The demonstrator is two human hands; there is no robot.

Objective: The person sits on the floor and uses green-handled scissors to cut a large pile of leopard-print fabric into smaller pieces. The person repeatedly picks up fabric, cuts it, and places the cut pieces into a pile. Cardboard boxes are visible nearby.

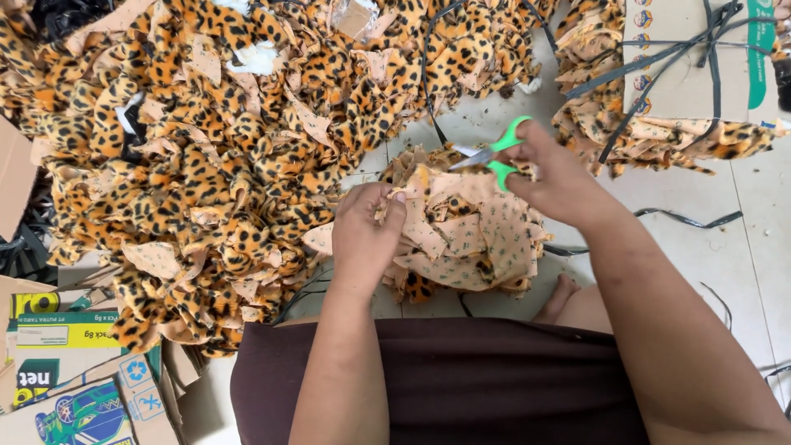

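My right hand (pixel 554 177) grips green-handled scissors (pixel 493 153), their blades pointing left over a small stack of leopard-print fabric pieces (pixel 461 239) lying backing side up on the floor. My left hand (pixel 365 233) pinches the left edge of that stack, thumb on top. I sit with a dark brown skirt (pixel 461 387) over my lap, and my foot (pixel 560 297) shows just below the stack.
A big heap of leopard-print fabric scraps (pixel 206 140) fills the left and top. A bundle of pieces under a cardboard sheet tied with black straps (pixel 684 74) lies top right. Flattened printed cardboard boxes (pixel 74 371) sit bottom left. Loose black straps (pixel 684 218) trail across the pale floor.
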